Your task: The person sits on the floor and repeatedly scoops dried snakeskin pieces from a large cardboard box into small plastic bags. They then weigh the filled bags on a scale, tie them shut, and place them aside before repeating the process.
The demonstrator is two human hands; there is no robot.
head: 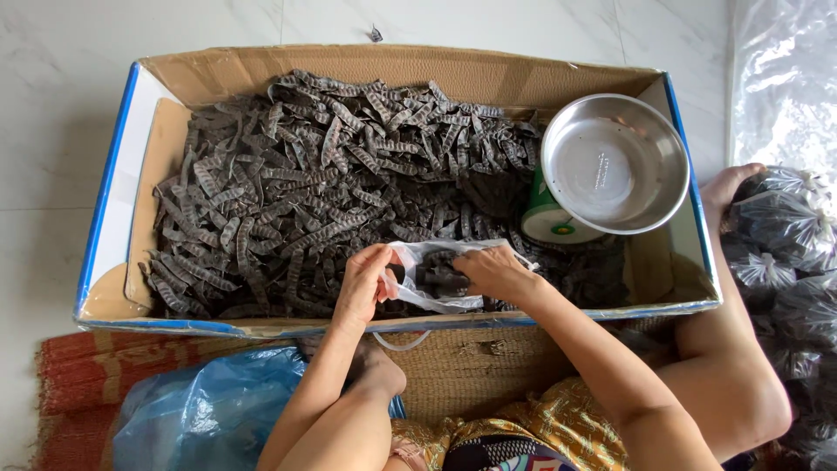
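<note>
Holding a small clear plastic bag [436,281] of dark dried pods open: left hand [364,283] pinches its rim; right hand [495,272] closed over pods inside; cardboard box [418,70] of loose pods beyond both.

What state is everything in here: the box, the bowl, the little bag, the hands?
Cardboard box: open, heaped with dark dried pods.
Metal bowl: empty, resting on a green-and-white tub.
Small clear bag: held open, some pods inside.
Left hand: gripping the bag's edge.
Right hand: pressing pods into the bag.
Blue plastic bag: crumpled on the mat.
Filled clear bags: tied shut, piled at right.
</note>
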